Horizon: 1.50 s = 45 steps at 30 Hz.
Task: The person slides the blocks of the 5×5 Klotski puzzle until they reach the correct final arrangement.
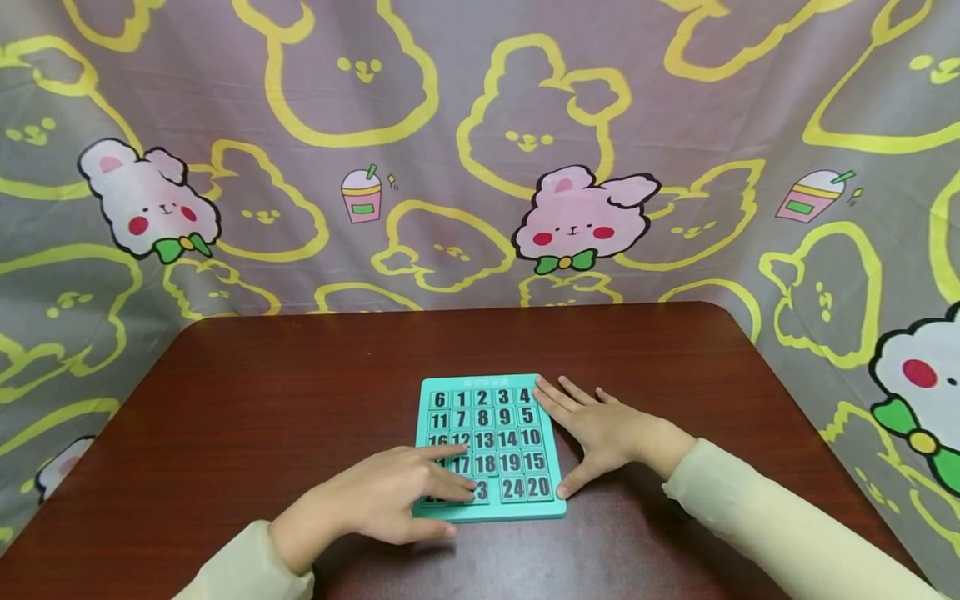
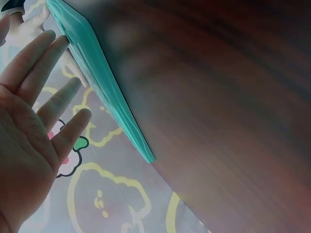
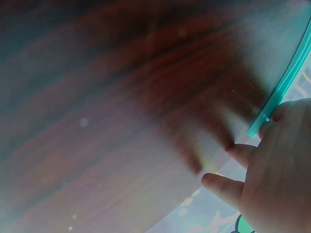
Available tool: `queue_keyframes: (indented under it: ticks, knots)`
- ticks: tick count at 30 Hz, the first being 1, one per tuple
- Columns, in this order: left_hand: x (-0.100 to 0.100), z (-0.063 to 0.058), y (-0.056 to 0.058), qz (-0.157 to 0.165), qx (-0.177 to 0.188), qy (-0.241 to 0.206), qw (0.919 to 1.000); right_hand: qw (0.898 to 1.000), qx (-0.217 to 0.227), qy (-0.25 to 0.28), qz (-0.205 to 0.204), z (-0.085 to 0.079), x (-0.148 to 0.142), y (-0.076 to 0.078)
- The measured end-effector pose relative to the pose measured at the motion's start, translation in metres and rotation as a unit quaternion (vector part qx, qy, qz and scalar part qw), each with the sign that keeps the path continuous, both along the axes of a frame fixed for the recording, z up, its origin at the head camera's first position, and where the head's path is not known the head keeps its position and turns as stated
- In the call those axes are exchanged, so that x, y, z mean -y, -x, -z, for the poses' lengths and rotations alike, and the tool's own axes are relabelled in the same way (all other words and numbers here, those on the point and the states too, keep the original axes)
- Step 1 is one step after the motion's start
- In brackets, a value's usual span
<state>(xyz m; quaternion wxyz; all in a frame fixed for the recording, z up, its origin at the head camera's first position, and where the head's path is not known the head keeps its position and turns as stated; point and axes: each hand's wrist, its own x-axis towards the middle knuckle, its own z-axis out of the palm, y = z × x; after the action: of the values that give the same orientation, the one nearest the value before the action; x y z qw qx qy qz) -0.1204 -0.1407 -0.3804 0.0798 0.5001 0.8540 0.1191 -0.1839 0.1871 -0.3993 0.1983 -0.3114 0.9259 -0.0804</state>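
Note:
A turquoise number slide puzzle (image 1: 484, 512) lies flat on the table, its dark-numbered tiles set in rows. My left hand (image 1: 390, 492) reaches over its lower left part with fingers extended. One fingertip rests at the bottom-row tile ending in 3 (image 1: 481, 492), and a narrow gap shows between that tile and tile 24 (image 1: 513, 488). Several lower-left tiles are partly covered by that hand. At the right edge my right hand (image 1: 607, 429) is spread, thumb near the lower corner and fingertips at the upper corner. Both wrist views show the puzzle's turquoise side (image 2: 104, 77) edge-on.
The dark reddish-brown table (image 1: 300, 375) has rounded far corners. Behind it and along its sides hangs a grey curtain (image 1: 450, 183) printed with yellow outlines, rabbits and drink cups.

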Motion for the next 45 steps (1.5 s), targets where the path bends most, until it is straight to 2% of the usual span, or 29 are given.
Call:
queue_keyframes:
  ticks: [13, 17, 27, 36, 45]
  knots:
    - [-0.011, 0.002, 0.001, 0.033, -0.024, -0.002, 0.9992, 1.000, -0.002, -0.009, 0.001, 0.003, 0.001, 0.001]
    - [-0.006, 0.001, -0.001, 0.020, -0.019, -0.003, 0.9996, 1.000, -0.001, -0.007, 0.000, 0.002, 0.000, 0.000]
    - [0.020, -0.008, -0.005, -0.047, 0.009, -0.002, 0.9988, 1.000, 0.001, -0.010, -0.001, -0.001, 0.001, 0.000]
    - [0.039, -0.007, -0.008, -0.057, -0.011, -0.035, 0.9977, 1.000, 0.000, -0.006, -0.004, -0.002, 0.001, 0.000]
    - [0.042, -0.004, -0.009, -0.063, -0.012, -0.029, 0.9976, 1.000, 0.002, -0.002, -0.005, -0.001, 0.001, -0.001]
